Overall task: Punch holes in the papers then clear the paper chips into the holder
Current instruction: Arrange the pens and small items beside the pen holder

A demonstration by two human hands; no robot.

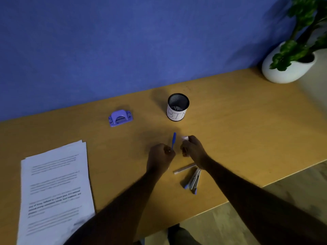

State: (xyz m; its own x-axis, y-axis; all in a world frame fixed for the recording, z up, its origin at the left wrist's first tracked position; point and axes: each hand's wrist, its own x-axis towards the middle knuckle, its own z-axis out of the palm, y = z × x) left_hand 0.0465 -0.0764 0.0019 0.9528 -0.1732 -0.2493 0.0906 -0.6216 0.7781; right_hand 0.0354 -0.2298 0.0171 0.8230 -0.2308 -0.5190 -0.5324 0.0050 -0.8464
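A purple hole punch [120, 118] sits on the wooden table [238, 131] near the blue wall. To its right stands a black mesh holder [177, 107] with a white label reading "BIN" and scraps inside. A stack of printed papers [54, 188] lies at the front left. My left hand [160, 159] is closed on a thin blue strip [173, 140] that points up toward the holder. My right hand [192, 147] is closed around a small white piece [185, 138] that shows at its fingertips. The two hands are close together, in front of the holder.
An opened stapler [193, 180] with a strip of staples [184, 169] lies just under my right wrist. A white pot with a green plant [290, 68] stands at the far right corner. The table's front edge runs diagonally at the lower right.
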